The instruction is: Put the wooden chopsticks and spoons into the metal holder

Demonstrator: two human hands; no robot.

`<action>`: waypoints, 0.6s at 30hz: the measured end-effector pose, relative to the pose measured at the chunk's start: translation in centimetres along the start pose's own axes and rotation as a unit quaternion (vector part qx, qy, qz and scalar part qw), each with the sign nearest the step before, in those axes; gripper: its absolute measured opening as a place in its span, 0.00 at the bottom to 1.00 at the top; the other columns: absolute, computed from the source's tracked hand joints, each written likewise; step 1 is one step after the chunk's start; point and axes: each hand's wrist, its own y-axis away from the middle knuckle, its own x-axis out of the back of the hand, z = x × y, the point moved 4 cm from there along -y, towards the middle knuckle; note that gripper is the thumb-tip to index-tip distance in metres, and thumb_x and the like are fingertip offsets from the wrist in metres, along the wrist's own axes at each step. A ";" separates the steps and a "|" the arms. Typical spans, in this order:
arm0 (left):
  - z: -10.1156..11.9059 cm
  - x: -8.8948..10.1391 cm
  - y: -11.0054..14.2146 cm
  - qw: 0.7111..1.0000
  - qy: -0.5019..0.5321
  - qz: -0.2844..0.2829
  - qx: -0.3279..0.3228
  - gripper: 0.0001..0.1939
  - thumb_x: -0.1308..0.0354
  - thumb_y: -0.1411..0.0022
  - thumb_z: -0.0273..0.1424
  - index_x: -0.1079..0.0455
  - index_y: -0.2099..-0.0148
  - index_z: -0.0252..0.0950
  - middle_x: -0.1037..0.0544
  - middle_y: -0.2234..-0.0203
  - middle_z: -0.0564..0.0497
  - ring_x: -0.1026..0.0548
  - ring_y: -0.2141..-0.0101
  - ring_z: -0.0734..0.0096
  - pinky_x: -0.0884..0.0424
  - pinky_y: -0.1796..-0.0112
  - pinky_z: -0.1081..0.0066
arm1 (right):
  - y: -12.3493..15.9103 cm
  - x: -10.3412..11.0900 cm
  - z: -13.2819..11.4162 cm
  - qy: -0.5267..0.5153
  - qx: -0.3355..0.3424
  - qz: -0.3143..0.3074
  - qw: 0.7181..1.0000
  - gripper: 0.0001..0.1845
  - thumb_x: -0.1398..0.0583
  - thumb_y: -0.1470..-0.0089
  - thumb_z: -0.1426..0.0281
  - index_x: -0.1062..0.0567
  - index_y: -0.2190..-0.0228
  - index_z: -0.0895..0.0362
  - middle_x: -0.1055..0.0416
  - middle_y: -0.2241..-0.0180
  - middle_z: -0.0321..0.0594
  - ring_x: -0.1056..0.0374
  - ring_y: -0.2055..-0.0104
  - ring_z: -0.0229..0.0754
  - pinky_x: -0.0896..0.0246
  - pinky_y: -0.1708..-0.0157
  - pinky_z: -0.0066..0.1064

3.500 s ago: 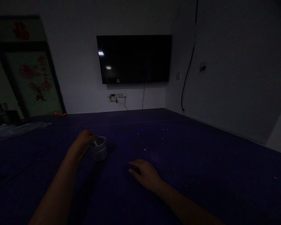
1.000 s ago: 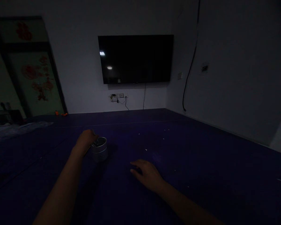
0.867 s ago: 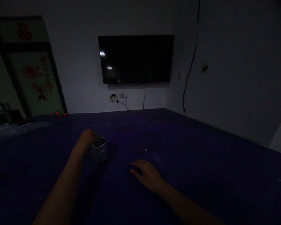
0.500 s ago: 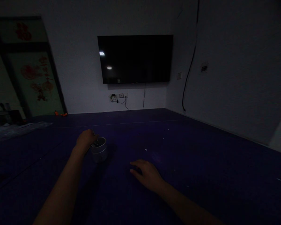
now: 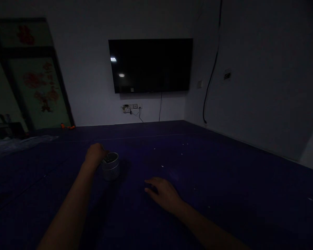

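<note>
A grey cylindrical cup point(image 5: 111, 171) stands upright on the dark blue surface point(image 5: 135, 208), left of the middle. My left hand point(image 5: 95, 153) is at the cup's left rim with its fingers closed and pointing into the opening. A thin, pale bit of something shows by the fingertips inside the rim; the dim light hides what it is. To the right of the cup, my right hand point(image 5: 165, 194) rests low over the surface, thumb and fingers apart, holding nothing.
Small white scraps point(image 5: 162, 166) are scattered right of the cup. Clear plastic sheeting point(image 5: 21, 146) lies at the far left, with orange items point(image 5: 71, 127) beyond it. A television point(image 5: 151, 66) hangs on the back wall above sockets point(image 5: 130, 107). A black cable point(image 5: 211, 76) runs down the right wall.
My left hand has shifted very slightly, its fingers a little lower at the cup's rim. The cup and my right hand have stayed put.
</note>
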 end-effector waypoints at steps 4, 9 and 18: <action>0.3 0.2 -0.1 0.999 -0.033 0.005 -0.010 0.15 0.44 0.44 0.37 0.22 0.63 0.31 0.20 0.67 0.36 0.23 0.62 0.53 0.29 0.64 0.67 | 0.0 0.0 0.0 -0.002 -0.002 0.002 1.000 0.19 0.45 0.43 0.62 0.27 0.52 0.54 0.27 0.53 0.43 0.31 0.53 0.45 0.39 0.52 0.36; 0.8 0.3 0.0 0.999 -0.024 -0.011 -0.019 0.15 0.45 0.43 0.37 0.22 0.65 0.31 0.20 0.69 0.36 0.22 0.63 0.55 0.30 0.66 0.69 | 0.0 0.0 -0.2 -0.008 0.003 -0.003 1.000 0.19 0.45 0.43 0.63 0.27 0.52 0.54 0.27 0.53 0.43 0.31 0.52 0.45 0.39 0.52 0.35; 1.0 0.3 0.2 1.000 0.010 -0.010 -0.009 0.15 0.46 0.43 0.38 0.23 0.69 0.33 0.20 0.72 0.41 0.22 0.68 0.61 0.32 0.71 0.74 | 0.1 0.3 -0.5 0.005 0.004 -0.004 1.000 0.19 0.46 0.43 0.63 0.26 0.52 0.55 0.27 0.53 0.43 0.31 0.53 0.44 0.39 0.52 0.34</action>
